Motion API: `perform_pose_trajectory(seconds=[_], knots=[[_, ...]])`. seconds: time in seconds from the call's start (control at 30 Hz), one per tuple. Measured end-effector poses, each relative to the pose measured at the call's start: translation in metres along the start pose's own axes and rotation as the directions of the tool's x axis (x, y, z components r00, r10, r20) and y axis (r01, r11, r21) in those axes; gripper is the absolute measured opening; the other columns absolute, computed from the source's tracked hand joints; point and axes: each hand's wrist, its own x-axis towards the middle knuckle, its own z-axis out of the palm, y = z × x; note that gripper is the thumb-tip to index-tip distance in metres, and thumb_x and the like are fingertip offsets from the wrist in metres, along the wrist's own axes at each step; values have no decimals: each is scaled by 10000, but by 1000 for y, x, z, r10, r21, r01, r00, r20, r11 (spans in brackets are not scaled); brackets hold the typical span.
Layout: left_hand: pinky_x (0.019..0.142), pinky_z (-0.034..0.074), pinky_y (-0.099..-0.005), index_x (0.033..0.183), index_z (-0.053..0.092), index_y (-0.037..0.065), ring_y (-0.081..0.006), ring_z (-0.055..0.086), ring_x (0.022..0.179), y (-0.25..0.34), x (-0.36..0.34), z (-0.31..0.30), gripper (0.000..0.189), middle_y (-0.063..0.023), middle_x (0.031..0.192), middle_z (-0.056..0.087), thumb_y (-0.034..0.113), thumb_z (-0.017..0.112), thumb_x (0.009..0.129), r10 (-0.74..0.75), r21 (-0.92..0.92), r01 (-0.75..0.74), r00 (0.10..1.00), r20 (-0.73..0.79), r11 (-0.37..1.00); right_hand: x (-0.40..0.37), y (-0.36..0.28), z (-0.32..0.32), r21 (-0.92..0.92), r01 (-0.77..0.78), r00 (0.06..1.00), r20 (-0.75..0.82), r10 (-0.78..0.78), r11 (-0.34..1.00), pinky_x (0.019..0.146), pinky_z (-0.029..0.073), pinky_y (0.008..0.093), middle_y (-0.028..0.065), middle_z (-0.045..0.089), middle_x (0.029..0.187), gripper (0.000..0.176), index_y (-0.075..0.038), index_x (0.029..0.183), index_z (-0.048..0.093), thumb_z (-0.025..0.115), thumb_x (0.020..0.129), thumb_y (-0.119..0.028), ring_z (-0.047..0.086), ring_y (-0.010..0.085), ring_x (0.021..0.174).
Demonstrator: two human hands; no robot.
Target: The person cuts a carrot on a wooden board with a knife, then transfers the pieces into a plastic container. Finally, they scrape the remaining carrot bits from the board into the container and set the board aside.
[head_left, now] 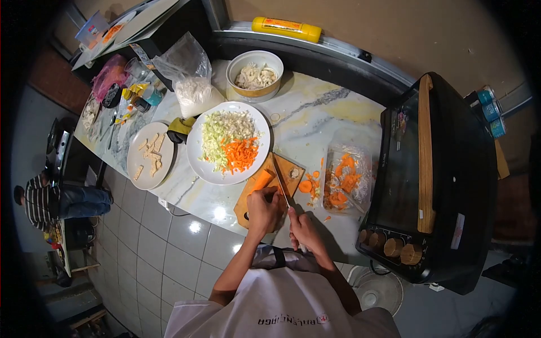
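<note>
A wooden cutting board (243,201) lies at the front edge of the marble counter. On it, my left hand (266,209) has its fingers curled down on a carrot, largely hidden under them. A carrot piece (262,180) lies just beyond those fingers. My right hand (304,231) is closed around the handle of a kitchen knife (280,179); its blade points away from me, close beside my left fingertips. Carrot slices (306,186) lie at the board's right edge. Beyond the board, a white plate (197,164) carries separate heaps of diced carrot, pale green and whitish bits.
Right of the board is a clear plastic container (360,208) with carrot scraps, then a black oven (403,152). A pot (255,96), a bag of white powder (194,96) and a plate of pale strips (134,163) stand farther back. Another person (62,201) is far left.
</note>
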Motion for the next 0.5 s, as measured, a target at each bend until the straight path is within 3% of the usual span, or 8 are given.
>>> perform_pose_trajectory(seconds=[0.07,0.17,0.23,0.4,0.5], knots=[[704,561,-360,951,764,-24,-312,736,747,2,0,0,166,-221,810,725,72,730,820,-28,-14,28,1000,0,1000,5,7,-2,-51,20,1000,-22,-22,998,309,421,366,81,453,414,759,-3,522,450,385,1043,-550,545,227,338],[701,562,-346,947,764,-25,-293,740,738,-2,0,3,162,-216,815,730,62,730,815,-53,-24,53,999,-1,998,7,14,4,-14,17,999,-34,-17,1000,299,353,313,16,415,457,681,-62,567,414,385,1052,-539,426,153,312],[693,560,-338,948,765,-26,-281,740,725,-3,0,3,163,-215,812,730,60,729,815,-52,-34,52,999,-2,998,11,19,6,-53,64,994,-90,-69,997,298,346,316,16,406,444,694,-61,552,415,374,1054,-539,420,157,304],[671,551,-325,963,766,-29,-254,735,693,1,-1,1,175,-210,792,730,69,731,823,-65,-44,65,998,2,997,9,15,2,-220,51,987,-137,-82,974,476,487,461,235,530,503,808,108,616,527,362,1044,-558,618,368,477],[662,548,-326,975,766,-29,-243,733,683,1,-1,1,178,-207,789,732,71,728,832,-44,-14,44,999,-3,999,17,24,2,-300,92,981,-135,-137,949,564,496,493,271,557,556,813,124,683,575,348,1041,-570,649,410,565]])
